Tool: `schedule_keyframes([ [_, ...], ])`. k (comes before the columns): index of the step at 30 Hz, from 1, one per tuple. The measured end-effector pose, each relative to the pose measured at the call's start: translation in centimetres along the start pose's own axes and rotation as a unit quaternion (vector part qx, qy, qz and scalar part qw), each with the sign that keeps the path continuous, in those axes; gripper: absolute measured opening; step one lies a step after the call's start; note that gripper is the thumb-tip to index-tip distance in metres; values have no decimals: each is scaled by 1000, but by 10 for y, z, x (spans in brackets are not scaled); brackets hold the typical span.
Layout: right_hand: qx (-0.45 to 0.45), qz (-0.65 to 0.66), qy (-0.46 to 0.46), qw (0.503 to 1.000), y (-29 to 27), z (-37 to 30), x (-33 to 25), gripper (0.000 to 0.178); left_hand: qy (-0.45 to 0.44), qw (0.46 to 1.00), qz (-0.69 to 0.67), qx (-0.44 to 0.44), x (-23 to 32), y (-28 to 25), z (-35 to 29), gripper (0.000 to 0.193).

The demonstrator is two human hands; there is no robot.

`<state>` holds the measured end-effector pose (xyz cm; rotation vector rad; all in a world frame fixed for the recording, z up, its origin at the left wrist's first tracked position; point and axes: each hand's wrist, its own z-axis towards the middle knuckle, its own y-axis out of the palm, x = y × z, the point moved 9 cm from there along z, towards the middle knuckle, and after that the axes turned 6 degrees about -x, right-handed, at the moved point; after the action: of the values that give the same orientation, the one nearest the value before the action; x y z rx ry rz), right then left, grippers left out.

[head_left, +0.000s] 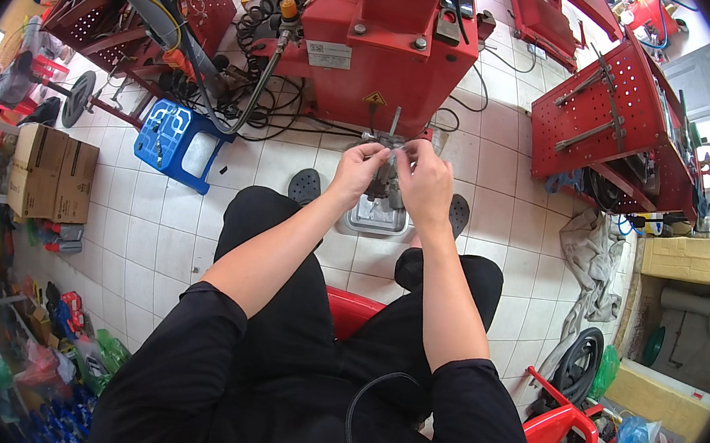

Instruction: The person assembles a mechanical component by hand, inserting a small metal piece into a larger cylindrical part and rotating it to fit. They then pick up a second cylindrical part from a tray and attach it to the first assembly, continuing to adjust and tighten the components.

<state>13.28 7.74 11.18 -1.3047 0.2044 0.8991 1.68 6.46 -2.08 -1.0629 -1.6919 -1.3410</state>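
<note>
In front of me, my left hand (359, 173) and my right hand (427, 182) are drawn close together, their fingertips pinched. Whatever small piece sits in the fingertips is too hidden to make out. Right between the hands is a grey metal mechanical part (383, 181) with several projections, its upper end at my fingers. A thin metal rod (396, 120) points away from its far side. Below it, on the tiled floor between my feet, lies a shallow grey tray (378, 228) with liquid or a shiny surface inside.
A red machine base (387, 82) stands just beyond my hands, with black cables (284, 115) on the floor beside it. A blue plastic stool (180, 144) is at left, near cardboard boxes (53, 172). On the right are a red perforated cart (595, 117) and a grey cloth (593, 264).
</note>
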Motion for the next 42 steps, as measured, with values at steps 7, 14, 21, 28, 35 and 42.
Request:
schedule_keyframes([
  [7, 6, -95, 14, 995, -1, -1, 2, 21, 10, 999, 33, -15, 1, 4, -1, 15],
  [14, -44, 68, 102, 992, 2, 1, 17, 15, 9, 998, 51, -27, 2, 5, -1, 17],
  [21, -26, 96, 13, 995, 1, 0, 7, 14, 23, 999, 29, -33, 6, 7, -1, 16],
  [28, -37, -56, 31, 997, 0, -1, 6, 20, 22, 998, 57, -25, 6, 4, 0, 16],
  [35, -49, -119, 94, 987, -6, -2, 9, 24, 64, 992, 101, -30, 5, 3, 2, 16],
  [42, -47, -39, 29, 998, -5, -4, 7, 20, 47, 995, 88, -25, 3, 3, 3, 16],
])
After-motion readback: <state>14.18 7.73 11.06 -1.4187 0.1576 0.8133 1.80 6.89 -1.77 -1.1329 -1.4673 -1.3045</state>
